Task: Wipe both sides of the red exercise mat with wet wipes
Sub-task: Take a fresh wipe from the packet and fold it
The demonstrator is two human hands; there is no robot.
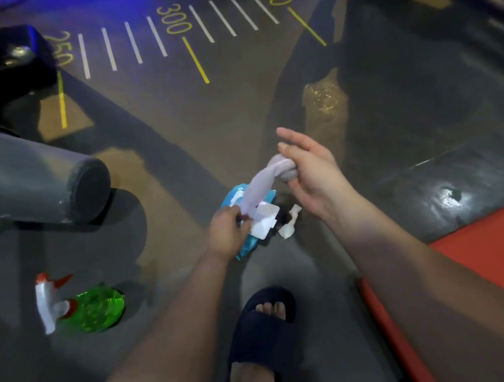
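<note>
red exercise mat [485, 259] — flat, matte, straight-edged — lies on the dark floor [175, 121] at the lower right of the frame. at centre the left hand [225, 232] grips a glossy blue wipe pack [244, 250] with its white flap [265, 225] raised. the right hand [310, 166], just above, pinches a soft, twisted wet wipe [262, 186] stretched from the pack's opening — upper fingers straight. a translucent green spray bottle [92, 310] sits lower left.

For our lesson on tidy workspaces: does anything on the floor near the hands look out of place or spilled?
A crumpled white scrap lies loose on the floor beside the blue wipe pack, like a discarded wipe. Beyond the red mat, a shiny patch of floor looks wet.
</note>
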